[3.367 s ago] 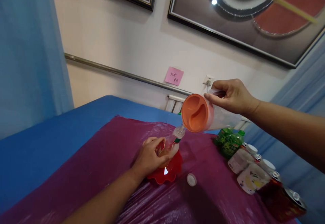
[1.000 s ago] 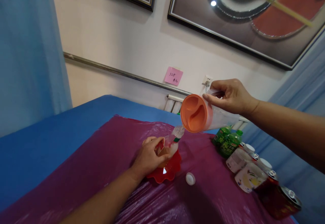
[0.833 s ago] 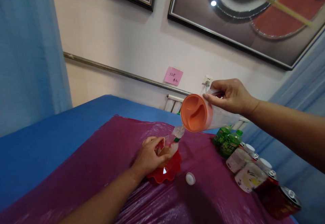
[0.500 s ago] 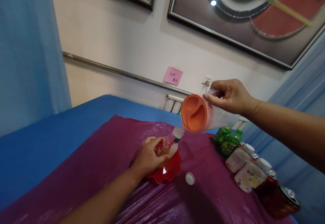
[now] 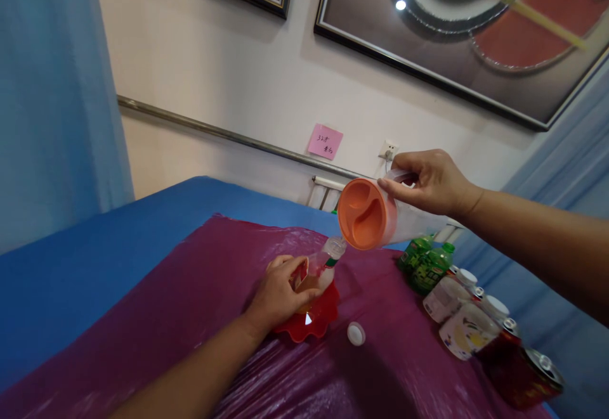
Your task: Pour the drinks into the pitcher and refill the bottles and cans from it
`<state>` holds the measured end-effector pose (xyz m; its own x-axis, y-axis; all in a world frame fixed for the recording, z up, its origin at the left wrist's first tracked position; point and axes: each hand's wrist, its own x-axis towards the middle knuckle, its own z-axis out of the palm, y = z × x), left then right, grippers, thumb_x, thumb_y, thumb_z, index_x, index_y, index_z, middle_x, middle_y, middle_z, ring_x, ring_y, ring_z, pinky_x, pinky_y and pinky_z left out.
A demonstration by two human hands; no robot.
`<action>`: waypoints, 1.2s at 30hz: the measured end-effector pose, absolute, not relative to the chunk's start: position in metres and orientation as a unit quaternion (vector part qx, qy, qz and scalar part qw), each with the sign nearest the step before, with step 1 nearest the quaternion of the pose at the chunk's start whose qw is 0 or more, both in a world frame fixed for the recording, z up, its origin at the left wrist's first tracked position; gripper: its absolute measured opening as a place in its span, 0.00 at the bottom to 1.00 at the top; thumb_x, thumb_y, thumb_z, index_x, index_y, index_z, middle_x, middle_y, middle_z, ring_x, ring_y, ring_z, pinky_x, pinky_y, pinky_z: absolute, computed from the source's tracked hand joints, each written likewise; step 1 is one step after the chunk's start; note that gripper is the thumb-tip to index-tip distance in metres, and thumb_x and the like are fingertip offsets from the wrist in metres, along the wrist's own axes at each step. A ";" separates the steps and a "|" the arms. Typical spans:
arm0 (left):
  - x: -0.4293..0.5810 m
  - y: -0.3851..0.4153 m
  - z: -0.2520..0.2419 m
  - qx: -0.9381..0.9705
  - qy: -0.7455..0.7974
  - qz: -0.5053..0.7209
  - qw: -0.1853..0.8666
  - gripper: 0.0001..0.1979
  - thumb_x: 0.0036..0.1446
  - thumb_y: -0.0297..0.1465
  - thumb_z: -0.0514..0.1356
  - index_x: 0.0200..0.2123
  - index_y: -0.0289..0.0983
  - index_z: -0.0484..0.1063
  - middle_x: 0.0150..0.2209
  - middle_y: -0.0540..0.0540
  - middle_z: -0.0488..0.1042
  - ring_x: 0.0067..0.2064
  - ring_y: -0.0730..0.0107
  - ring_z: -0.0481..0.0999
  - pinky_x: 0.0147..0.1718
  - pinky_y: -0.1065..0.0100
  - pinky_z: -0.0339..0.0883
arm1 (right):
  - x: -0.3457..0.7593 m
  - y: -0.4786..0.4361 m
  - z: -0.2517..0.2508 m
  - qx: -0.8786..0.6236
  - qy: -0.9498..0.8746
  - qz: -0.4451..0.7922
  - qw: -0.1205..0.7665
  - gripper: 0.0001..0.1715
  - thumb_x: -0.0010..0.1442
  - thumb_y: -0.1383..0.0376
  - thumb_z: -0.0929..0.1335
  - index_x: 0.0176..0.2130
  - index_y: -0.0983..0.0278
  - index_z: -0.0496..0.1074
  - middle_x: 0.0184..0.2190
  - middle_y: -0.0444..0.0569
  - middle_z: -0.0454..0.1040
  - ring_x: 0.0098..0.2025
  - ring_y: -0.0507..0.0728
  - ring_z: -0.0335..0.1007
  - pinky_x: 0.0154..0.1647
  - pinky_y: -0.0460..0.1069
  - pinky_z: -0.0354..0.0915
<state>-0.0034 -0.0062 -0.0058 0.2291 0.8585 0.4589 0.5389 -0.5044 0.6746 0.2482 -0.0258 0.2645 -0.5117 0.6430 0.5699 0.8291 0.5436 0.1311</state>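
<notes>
Pouring, by all appearances: right hand (image 5: 431, 181) grasping a tipped pitcher (image 5: 413, 221), its orange lid (image 5: 363, 215) beside the mouth of a bottle (image 5: 328, 265). Left hand (image 5: 281, 289) wrapped round the bottle, at a red bowl (image 5: 321, 322) inward from the table (image 5: 143, 241)'s right edge. Next move: likely calls for steady aim, then righting the pitcher. White cap (image 5: 356, 334) (loose) near the bowl. Hidden: bottle's base. Cut off: table's near edge. Any liquid: perhaps a thin trickle, uncertain.

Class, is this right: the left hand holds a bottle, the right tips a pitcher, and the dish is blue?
The dish is red, not blue, as the head view shows. The left hand holds the bottle; the right hand tips the pitcher.
</notes>
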 end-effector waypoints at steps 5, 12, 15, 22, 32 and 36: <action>-0.003 -0.006 -0.007 0.762 0.458 0.416 0.194 0.28 0.43 0.42 0.73 0.50 0.44 0.76 0.46 0.44 0.74 0.51 0.52 0.73 0.52 0.51 0.67 | 0.247 -0.026 0.265 -0.427 -0.850 -0.205 0.231 0.24 0.59 0.53 0.68 0.21 0.59 0.56 0.17 0.42 0.59 0.21 0.51 0.53 0.23 0.49 0.53; -0.003 -0.007 -0.006 0.756 0.463 0.420 0.196 0.29 0.42 0.41 0.74 0.49 0.43 0.76 0.46 0.44 0.74 0.50 0.53 0.73 0.51 0.54 0.68 | 0.244 -0.028 0.264 -0.427 -0.849 -0.214 0.226 0.24 0.58 0.53 0.68 0.21 0.59 0.56 0.17 0.42 0.58 0.21 0.51 0.53 0.24 0.49 0.52; -0.003 -0.006 -0.006 0.758 0.457 0.422 0.195 0.29 0.43 0.41 0.73 0.51 0.43 0.76 0.46 0.45 0.74 0.51 0.53 0.73 0.52 0.53 0.68 | 0.242 -0.029 0.264 -0.424 -0.851 -0.215 0.223 0.23 0.58 0.52 0.67 0.21 0.59 0.56 0.17 0.41 0.58 0.21 0.51 0.52 0.23 0.49 0.51; -0.003 -0.008 -0.004 0.754 0.464 0.420 0.198 0.31 0.42 0.42 0.73 0.51 0.43 0.76 0.47 0.44 0.74 0.51 0.52 0.74 0.52 0.51 0.68 | 0.237 -0.032 0.266 -0.408 -0.856 -0.228 0.219 0.22 0.58 0.53 0.68 0.21 0.60 0.57 0.17 0.40 0.58 0.21 0.50 0.52 0.24 0.48 0.51; -0.003 -0.008 -0.005 0.753 0.456 0.431 0.199 0.28 0.44 0.42 0.73 0.49 0.44 0.76 0.45 0.45 0.75 0.50 0.52 0.75 0.52 0.49 0.69 | 0.232 -0.037 0.262 -0.381 -0.868 -0.251 0.196 0.19 0.58 0.55 0.67 0.22 0.59 0.59 0.19 0.42 0.61 0.22 0.51 0.55 0.26 0.48 0.52; -0.003 -0.009 -0.005 0.749 0.461 0.429 0.203 0.29 0.42 0.41 0.74 0.49 0.43 0.76 0.47 0.43 0.74 0.52 0.51 0.74 0.53 0.50 0.69 | 0.232 -0.039 0.261 -0.362 -0.873 -0.262 0.194 0.18 0.58 0.55 0.67 0.23 0.59 0.60 0.20 0.42 0.62 0.22 0.51 0.55 0.26 0.48 0.53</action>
